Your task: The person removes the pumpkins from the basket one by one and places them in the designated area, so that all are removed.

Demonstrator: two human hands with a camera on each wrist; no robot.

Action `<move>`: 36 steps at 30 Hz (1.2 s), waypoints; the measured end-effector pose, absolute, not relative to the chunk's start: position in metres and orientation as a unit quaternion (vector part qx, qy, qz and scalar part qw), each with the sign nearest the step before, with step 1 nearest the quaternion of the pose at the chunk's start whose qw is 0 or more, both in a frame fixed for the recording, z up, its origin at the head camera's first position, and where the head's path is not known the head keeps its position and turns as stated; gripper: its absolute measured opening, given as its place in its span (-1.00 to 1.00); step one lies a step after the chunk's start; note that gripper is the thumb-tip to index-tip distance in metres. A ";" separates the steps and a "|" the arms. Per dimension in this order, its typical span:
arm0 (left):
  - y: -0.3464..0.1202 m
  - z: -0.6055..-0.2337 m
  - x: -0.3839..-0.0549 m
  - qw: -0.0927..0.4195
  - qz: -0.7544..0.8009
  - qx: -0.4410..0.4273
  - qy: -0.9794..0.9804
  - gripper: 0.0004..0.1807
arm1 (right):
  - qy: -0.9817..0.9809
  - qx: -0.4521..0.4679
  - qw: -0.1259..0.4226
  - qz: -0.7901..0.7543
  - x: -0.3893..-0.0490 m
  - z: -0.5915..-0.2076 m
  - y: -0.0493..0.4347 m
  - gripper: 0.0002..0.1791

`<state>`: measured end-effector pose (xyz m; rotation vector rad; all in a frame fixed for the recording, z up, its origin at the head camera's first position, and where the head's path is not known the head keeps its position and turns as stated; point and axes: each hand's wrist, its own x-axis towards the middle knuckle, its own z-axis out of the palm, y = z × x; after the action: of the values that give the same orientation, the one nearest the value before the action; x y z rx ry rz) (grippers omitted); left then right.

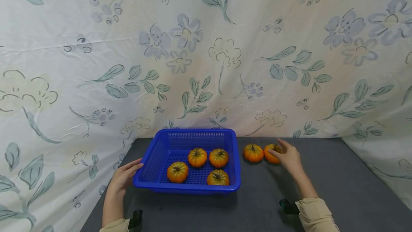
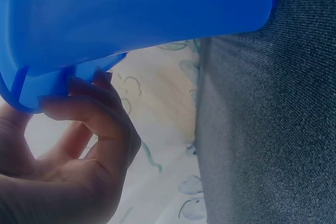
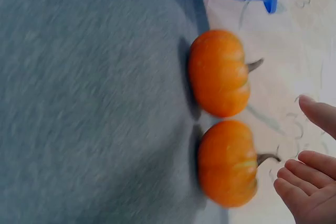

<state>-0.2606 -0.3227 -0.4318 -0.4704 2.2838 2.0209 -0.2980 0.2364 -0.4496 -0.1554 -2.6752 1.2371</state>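
Note:
A blue plastic basket (image 1: 186,189) with slotted walls holds several small orange pumpkins (image 1: 177,172). At its left side my left hand (image 1: 123,178) grips the rim; in the left wrist view the curled fingers (image 2: 100,114) and thumb are at the basket's edge. Two more pumpkins stand side by side on the table to the right of the basket: a nearer-to-basket one (image 1: 253,153) and a right one (image 1: 271,154). My right hand (image 1: 291,158) hovers over the right pumpkin, thumb and fingers spread, holding nothing. In the right wrist view a gap shows between hand and pumpkin stem (image 3: 269,157).
A dark grey cloth covers the table (image 1: 322,182). Behind it and at the sides hangs a white curtain (image 1: 225,63) printed with flowers and leaves. Each wrist wears a black strap (image 1: 289,207).

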 end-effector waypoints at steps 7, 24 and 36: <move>-0.322 -0.431 -0.259 0.026 0.655 -0.152 0.740 -0.31 | -0.889 -0.031 0.083 0.448 -0.298 -0.436 0.218 -0.14; -0.323 -0.432 -0.261 0.033 0.664 -0.146 0.732 -0.32 | -0.861 0.044 0.076 0.500 -0.300 -0.423 0.171 -0.19; -0.323 -0.432 -0.261 0.031 0.655 -0.150 0.740 -0.29 | -0.844 0.073 0.064 0.527 -0.301 -0.416 0.131 -0.26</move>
<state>-0.2606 -0.3227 -0.4319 -0.4624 2.2801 2.0169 -0.3011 0.1309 -0.4158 0.2196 -2.5504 1.5908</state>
